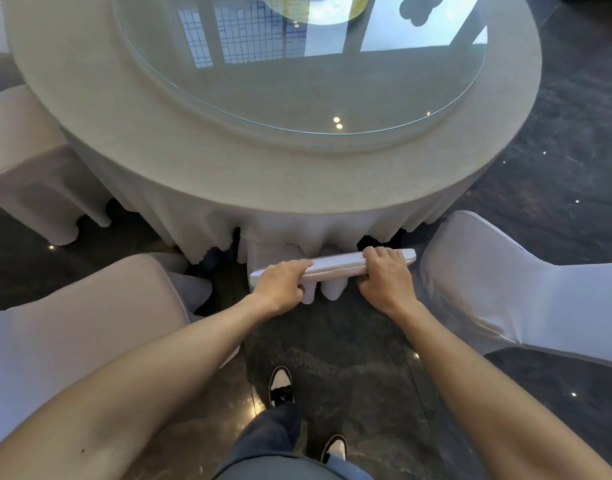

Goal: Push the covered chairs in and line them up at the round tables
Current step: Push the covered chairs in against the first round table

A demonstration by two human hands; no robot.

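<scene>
Both hands, left hand (283, 283) and right hand (384, 276), clasp the top edge of a covered chair (335, 268) tucked against the round table's (263, 174) draped cloth.

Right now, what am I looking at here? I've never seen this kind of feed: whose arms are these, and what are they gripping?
There is no machine: one head-worn camera looks down at a person's bare arms. The left hand and right hand each hold a grip on the top edge of a covered chair, whose front sits under the tablecloth. Ahead is the round table with a glass turntable. Other covered chairs stand at left, right and far left. The person's shoes are below.
</scene>
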